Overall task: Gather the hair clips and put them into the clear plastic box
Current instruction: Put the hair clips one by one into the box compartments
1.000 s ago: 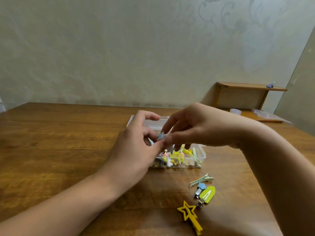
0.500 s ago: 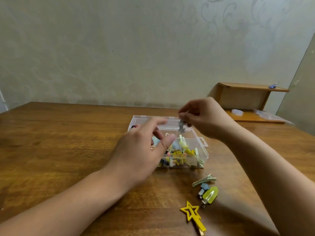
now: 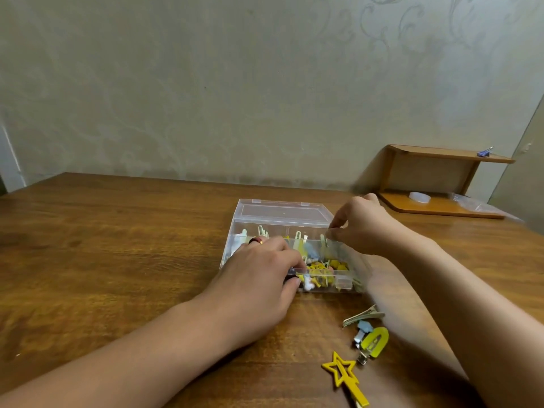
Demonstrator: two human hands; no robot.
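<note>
Two hands at the box: left hand (image 3: 259, 278) lies over the near-left corner of the clear plastic box (image 3: 282, 214), fingers curled onto the front wall w/ the thumb against its outside, so it looks to be steadying it. Right hand (image 3: 360, 223) hovers at the far-right edge, fingertips pinched together over the rim; whether a small clip is between them I cannot tell, too blurred. Box sits mid-desk (image 3: 117, 237), lid open and lying back, already holding a jumble of yellow, green and white clips. Four loose ones lie on the desk near-right of the box, below the right forearm: a green clip (image 3: 363, 315), a blue-topped clip (image 3: 361, 332), a yellow oval clip (image 3: 375, 341), and a yellow star clip (image 3: 344, 376) nearest the camera, long axis running toward the near-right. Right hand is closer to them, so prob. it reaches back toward the body next. Wooden shelf (image 3: 441, 178) stands at the far right.
</note>
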